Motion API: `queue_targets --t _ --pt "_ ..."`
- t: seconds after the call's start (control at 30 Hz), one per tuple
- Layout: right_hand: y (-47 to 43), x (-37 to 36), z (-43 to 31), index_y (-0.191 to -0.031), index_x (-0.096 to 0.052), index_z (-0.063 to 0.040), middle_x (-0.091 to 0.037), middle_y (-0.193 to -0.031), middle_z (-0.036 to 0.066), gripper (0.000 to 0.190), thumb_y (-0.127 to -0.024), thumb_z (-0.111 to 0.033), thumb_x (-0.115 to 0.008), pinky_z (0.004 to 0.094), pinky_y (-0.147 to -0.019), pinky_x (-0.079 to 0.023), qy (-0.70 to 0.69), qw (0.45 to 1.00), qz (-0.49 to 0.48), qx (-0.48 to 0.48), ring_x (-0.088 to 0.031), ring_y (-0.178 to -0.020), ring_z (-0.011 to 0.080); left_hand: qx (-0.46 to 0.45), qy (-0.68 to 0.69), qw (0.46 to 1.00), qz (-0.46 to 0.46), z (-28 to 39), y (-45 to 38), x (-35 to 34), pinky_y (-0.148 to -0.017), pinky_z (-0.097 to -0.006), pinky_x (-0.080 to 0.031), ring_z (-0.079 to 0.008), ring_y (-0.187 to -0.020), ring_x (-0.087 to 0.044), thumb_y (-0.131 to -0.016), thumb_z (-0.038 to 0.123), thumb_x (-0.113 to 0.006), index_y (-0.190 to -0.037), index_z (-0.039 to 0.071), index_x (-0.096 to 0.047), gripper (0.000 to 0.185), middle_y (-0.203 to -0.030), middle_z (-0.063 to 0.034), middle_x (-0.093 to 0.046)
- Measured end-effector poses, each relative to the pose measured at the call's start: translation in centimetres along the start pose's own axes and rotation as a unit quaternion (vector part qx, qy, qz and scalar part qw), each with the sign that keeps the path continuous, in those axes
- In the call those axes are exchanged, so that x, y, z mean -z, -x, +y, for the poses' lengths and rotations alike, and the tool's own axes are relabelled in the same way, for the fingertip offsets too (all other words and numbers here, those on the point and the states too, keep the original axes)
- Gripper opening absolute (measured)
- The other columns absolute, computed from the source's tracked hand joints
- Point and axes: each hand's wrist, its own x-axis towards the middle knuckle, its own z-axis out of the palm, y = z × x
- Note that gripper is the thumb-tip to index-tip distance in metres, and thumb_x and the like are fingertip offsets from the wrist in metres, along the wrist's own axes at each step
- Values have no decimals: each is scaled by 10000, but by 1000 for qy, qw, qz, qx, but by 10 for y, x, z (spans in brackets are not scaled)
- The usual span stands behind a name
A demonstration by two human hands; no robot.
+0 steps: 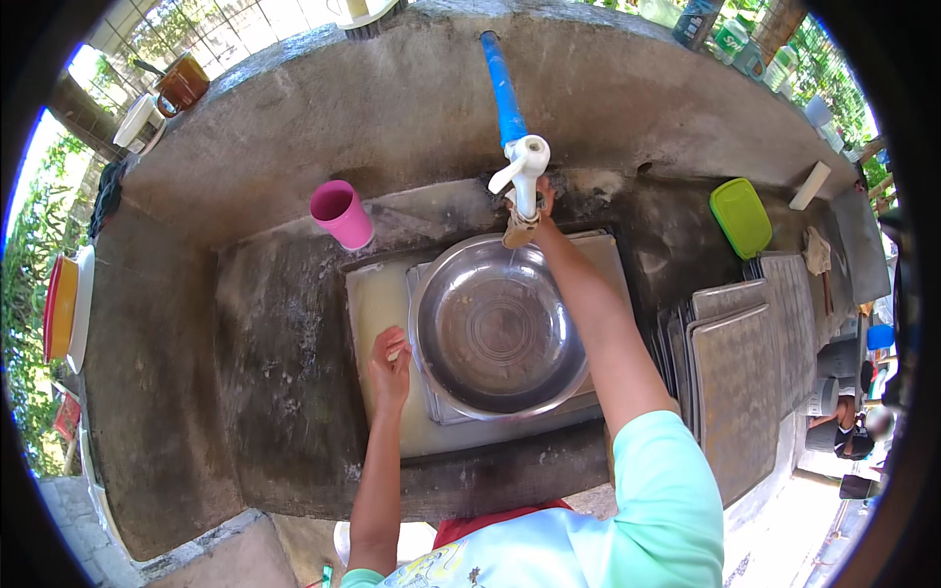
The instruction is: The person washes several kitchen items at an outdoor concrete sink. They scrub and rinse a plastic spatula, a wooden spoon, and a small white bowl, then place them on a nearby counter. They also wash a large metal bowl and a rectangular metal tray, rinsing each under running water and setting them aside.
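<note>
A wide stainless steel basin (500, 331) rests on flat metal trays (435, 400) in the recess of a concrete sink (287, 353). Cloudy liquid (378, 301) surrounds the trays. My left hand (390, 360) hovers by the basin's left rim, fingers loosely curled, with nothing plainly held. Above the basin's far rim is a white plastic faucet (528, 165) on a blue pipe (501, 88), with brown material (520, 231) around its spout. My right hand (545, 195) reaches behind the spout. The faucet partly hides its fingers, so its grip is unclear.
A pink plastic cup (342, 214) stands at the back left. To the right are a green plastic lid (741, 218) and several stacked metal trays (735, 367). A brown mug (182, 84) and plastic bottles (731, 40) line the wall's ledge. A person (845, 426) is far right.
</note>
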Motion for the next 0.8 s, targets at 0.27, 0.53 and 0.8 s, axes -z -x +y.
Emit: queue_targets --t 0.27,0.53,0.8 --pt "23 44 93 -1059 -498 -187 -507 -1119 93 253 -807 -167 -494 429 -811 -420 77 996 -40 30 -512 -1023 308 -306 123 940 -85 223 -49 -41 -864 -293 -428 -195 -1096 -493 -869 36 -491 -1258 9 -404 400 -1164 -131 -527" --pt "124 116 83 -991 -496 -133 -585 -840 116 387 -659 -169 -690 396 -729 -430 -165 976 138 -33 -566 -809 303 -264 212 934 -114 259 -41 -58 -816 -250 -452 -126 -927 -567 -872 52 -516 -1046 -48 -583 212 -957 -113 -626" --pt "198 104 46 -1027 -423 -83 -566 -740 137 438 -692 -166 -695 433 -654 -438 -330 939 22 -97 -573 -710 334 -249 177 946 -106 234 -47 -70 -804 -282 -454 -173 -954 -558 -804 5 -538 -1089 -11 -547 286 -1069 -122 -573"
